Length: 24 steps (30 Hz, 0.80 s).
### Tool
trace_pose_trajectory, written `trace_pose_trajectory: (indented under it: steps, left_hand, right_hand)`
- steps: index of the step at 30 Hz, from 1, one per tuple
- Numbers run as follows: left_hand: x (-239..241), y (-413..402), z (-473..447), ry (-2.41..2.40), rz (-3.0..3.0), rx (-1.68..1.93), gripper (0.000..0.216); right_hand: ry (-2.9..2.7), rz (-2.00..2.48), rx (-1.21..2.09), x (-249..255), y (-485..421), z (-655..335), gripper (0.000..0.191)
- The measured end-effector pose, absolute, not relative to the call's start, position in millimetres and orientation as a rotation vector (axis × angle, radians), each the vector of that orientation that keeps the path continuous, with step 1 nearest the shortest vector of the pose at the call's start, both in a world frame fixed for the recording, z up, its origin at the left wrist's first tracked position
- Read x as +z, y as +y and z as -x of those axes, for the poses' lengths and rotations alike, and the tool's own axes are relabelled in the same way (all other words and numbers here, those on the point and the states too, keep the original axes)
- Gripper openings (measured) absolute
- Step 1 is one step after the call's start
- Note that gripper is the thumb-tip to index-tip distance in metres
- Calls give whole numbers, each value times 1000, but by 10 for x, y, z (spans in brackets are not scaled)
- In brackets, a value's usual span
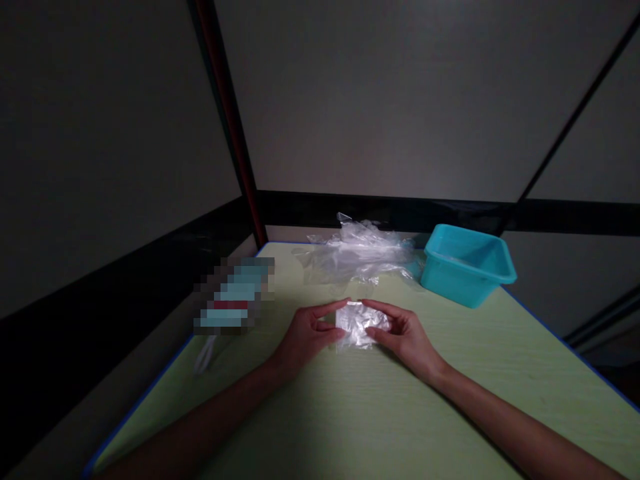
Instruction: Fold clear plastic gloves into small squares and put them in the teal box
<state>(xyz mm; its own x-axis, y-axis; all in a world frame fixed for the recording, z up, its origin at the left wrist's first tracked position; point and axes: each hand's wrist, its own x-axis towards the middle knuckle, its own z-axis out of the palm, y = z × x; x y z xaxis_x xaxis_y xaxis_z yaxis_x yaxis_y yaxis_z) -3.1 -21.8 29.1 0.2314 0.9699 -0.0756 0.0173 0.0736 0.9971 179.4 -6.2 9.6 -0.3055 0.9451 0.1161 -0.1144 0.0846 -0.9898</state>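
Note:
Between my two hands is a small folded clear plastic bag (pixel 359 323), shiny and wrinkled, low over the middle of the table. My left hand (pixel 307 337) grips its left edge, forefinger along the top corner and thumb at the lower side. On the opposite side my right hand (pixel 403 333) pinches it, with the thumb on the near face and the forefinger reaching to the top edge. Whether anything lies inside the folded plastic, I cannot tell.
Behind my hands lies a loose pile of clear plastic bags (pixel 355 253). A turquoise plastic basin (pixel 467 267) stands at the back right of the pale green table (pixel 320 420). A blurred-out item (pixel 233 297) with a white loop lies at the left edge. Walls rise behind and left.

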Motion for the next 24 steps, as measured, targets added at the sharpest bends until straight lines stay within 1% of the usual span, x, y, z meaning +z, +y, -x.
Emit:
trace_pose_trajectory:
  steps: [3, 7, 12, 24]
  left_hand:
    - [299, -227, 30, 1082, -1265, 979, 64]
    - [289, -218, 33, 1090, -1261, 1000, 66]
    - [269, -198, 49, 1089, -1297, 984, 64]
    - [259, -191, 56, 1101, -1322, 979, 68]
  right_hand:
    - [-1373, 893, 1412, 93, -53, -1790, 46]
    - [-1342, 895, 1442, 105, -53, -1784, 42]
    - [-1324, 897, 1475, 129, -65, -1786, 40]
    - [-1379, 882, 1435, 91, -62, -1792, 48]
